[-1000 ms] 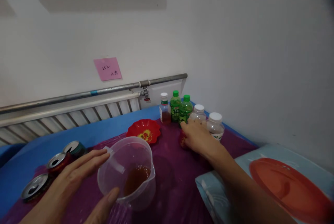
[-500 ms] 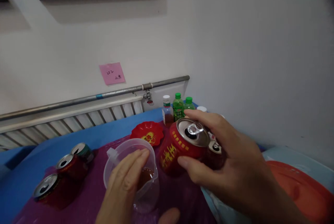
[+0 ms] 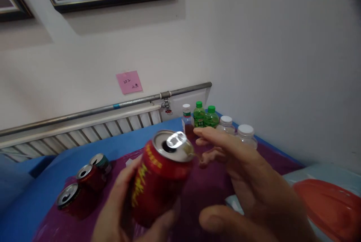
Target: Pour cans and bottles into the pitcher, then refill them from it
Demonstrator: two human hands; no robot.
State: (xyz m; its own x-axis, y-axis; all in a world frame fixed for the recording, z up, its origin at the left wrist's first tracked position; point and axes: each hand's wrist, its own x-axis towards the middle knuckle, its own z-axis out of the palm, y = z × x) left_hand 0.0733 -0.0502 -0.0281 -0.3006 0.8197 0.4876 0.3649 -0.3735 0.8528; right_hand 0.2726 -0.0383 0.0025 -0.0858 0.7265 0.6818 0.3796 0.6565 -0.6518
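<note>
A red drink can [image 3: 162, 182] with yellow lettering and an opened top is held in my left hand [image 3: 120, 200], its fingers and thumb wrapped round the sides. The can leans a little, its pull tab towards the right. Just right of it, my right hand [image 3: 242, 178] is empty, with thumb and fingers spread apart and a gap to the can. Behind the can and my left hand, only a small pale piece of the clear plastic jug [image 3: 129, 161] shows. The red scalloped plate is hidden from view.
Several opened cans [image 3: 90, 176] stand in a row at the left on the purple plastic sheet [image 3: 203, 185]. At the back are green-capped bottles [image 3: 199, 116], a white-capped bottle [image 3: 186, 120] and clear jars [image 3: 246, 136]. An orange-red lid [image 3: 329, 204] lies at the right.
The can has passed from my right hand to my left and moved left. My right hand has let go and opened. The jug and red plate have become mostly hidden behind the can.
</note>
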